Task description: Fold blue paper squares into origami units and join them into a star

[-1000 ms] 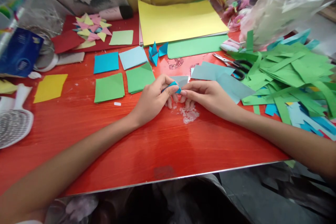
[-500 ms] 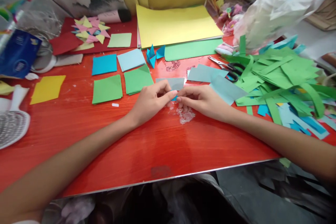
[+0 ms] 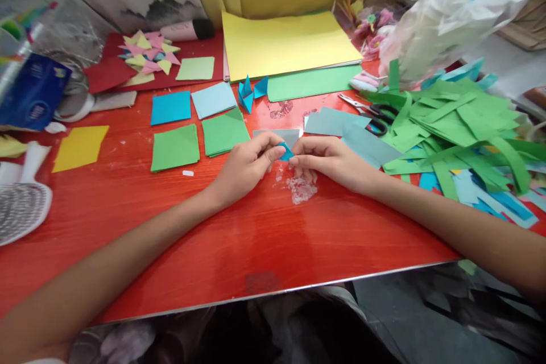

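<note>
Extends left arm (image 3: 136, 253) from eight o'clock, right arm (image 3: 447, 219) from four; holds left hand (image 3: 251, 165) and right hand (image 3: 335, 159) close together with fingers (image 3: 268, 137) curled, left thumb (image 3: 275, 154) toward two, right thumb (image 3: 303, 162) toward nine.

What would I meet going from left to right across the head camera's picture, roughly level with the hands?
White hairbrush, yellow paper, green paper stack, left hand, small folded blue paper, right hand, pile of green strips.
</note>
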`<state>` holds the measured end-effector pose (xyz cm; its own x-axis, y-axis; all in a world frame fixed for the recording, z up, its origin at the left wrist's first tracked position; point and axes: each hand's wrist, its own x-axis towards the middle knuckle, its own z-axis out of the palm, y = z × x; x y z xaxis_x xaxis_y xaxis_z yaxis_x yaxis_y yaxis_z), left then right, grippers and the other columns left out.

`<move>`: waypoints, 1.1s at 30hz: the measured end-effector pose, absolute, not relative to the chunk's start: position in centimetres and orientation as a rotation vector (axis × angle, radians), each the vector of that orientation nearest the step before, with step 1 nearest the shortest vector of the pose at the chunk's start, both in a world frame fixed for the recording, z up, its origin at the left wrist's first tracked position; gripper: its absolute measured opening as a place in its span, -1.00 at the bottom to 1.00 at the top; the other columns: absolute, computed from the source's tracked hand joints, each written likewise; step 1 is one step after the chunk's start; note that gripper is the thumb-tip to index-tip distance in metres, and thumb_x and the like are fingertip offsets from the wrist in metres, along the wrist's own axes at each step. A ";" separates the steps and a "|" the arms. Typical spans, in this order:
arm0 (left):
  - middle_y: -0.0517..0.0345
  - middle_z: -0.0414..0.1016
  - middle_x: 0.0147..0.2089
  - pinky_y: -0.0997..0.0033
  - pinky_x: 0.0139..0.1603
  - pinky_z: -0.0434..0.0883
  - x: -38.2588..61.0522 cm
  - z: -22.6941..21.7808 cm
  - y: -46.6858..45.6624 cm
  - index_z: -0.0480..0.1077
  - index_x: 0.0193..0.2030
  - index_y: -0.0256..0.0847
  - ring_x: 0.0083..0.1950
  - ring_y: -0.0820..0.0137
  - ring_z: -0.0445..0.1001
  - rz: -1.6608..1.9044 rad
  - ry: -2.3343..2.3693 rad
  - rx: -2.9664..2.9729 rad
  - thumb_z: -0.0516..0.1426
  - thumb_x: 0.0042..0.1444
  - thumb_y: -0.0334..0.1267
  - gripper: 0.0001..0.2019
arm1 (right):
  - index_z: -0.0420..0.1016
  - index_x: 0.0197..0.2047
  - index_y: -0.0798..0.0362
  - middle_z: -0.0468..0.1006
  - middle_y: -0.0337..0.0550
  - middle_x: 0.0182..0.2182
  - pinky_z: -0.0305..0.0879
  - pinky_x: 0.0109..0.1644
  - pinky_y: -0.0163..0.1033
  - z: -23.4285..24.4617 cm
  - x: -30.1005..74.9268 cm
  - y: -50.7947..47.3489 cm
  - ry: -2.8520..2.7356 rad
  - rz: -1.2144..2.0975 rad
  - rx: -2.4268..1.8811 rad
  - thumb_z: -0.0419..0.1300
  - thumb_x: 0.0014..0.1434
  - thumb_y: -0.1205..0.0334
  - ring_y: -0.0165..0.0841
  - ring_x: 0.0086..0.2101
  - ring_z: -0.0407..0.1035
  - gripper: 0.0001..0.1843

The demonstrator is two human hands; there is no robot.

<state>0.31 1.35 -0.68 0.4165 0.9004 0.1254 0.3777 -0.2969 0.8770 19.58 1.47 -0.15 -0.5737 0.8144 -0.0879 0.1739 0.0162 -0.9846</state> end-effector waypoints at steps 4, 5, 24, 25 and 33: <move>0.34 0.19 -0.59 0.54 -0.54 0.12 0.3 -0.5 1.2 0.36 -0.33 -0.21 -0.58 0.60 0.14 0.831 1.133 1.833 0.07 0.20 -0.20 -0.84 | 0.34 -0.42 0.12 0.43 -0.28 -0.56 0.25 -0.49 -0.40 -0.2 19.5 1.3 -1.769 1.587 -1.017 0.23 0.15 0.18 -0.54 -0.57 0.31 -0.78; 0.35 0.19 -0.61 0.54 -0.56 0.12 0.4 -0.5 1.2 0.36 -0.31 -0.20 -0.60 0.59 0.14 0.851 1.152 1.783 0.09 0.19 -0.18 -0.85 | 0.33 -0.43 0.12 0.43 -0.28 -0.56 0.25 -0.49 -0.40 -0.3 19.5 1.4 -1.736 1.576 -1.021 0.23 0.15 0.16 -0.54 -0.58 0.30 -0.76; 0.37 0.19 -0.72 0.56 -0.68 0.10 0.5 -0.4 1.2 0.24 -0.41 -0.20 -0.74 0.61 0.10 1.055 1.216 1.514 -0.06 0.27 0.01 -0.64 | 0.30 -0.43 0.11 0.42 -0.32 -0.63 0.14 -0.61 -0.42 -0.4 19.4 2.0 -1.522 1.668 -1.034 0.22 0.14 0.04 -0.58 -0.68 0.24 -0.68; 0.37 0.24 -0.66 0.57 -0.68 0.11 0.5 -0.5 1.2 0.25 -0.34 -0.19 -0.72 0.62 0.12 1.055 1.191 1.525 -0.03 0.26 0.00 -0.70 | 0.30 -0.42 0.11 0.40 -0.33 -0.66 0.10 -0.63 -0.42 -0.3 19.4 1.9 -1.549 1.645 -1.060 0.21 0.15 0.03 -0.58 -0.70 0.21 -0.68; 0.29 0.44 -0.36 0.59 -0.42 0.27 0.5 -0.5 0.3 0.28 -0.13 -0.16 -0.43 0.59 0.36 0.964 1.129 1.990 0.07 0.22 -0.22 -0.88 | 0.27 -0.51 0.10 0.21 -0.38 -0.67 0.00 -0.55 -0.38 -0.1 19.4 1.3 -1.900 1.428 -1.026 0.19 0.17 0.03 -0.57 -0.62 0.11 -0.64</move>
<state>0.45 0.26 -0.54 0.3596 0.8905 0.2789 0.4149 -0.4203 0.8070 19.38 1.28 -0.10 -0.5599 0.8283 -0.0192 0.2488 0.1459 -0.9575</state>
